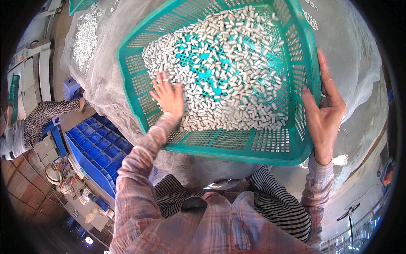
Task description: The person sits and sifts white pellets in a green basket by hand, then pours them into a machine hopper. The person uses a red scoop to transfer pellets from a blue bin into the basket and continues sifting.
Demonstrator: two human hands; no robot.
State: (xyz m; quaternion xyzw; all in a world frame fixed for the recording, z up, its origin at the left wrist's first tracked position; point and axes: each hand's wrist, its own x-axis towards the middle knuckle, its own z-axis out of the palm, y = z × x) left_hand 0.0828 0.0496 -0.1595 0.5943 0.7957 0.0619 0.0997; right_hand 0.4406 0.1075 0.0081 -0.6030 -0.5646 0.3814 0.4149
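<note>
The left hand (169, 96) lies flat, fingers spread, on white cocoons (224, 67) in the green basket (270, 148). The right hand (323, 110) grips its rim at 3 o'clock. Best sweep gently, keeping the basket level.

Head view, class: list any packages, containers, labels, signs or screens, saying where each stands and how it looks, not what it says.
Green perforated plastic basket, centre, rectangular, holding small white oblong pieces; left hand inside, right hand on its side.
Blue compartmented plastic crate, lower left, rectangular grid.
White mesh netting, beneath the basket.
No readable labels, signs or screens.
</note>
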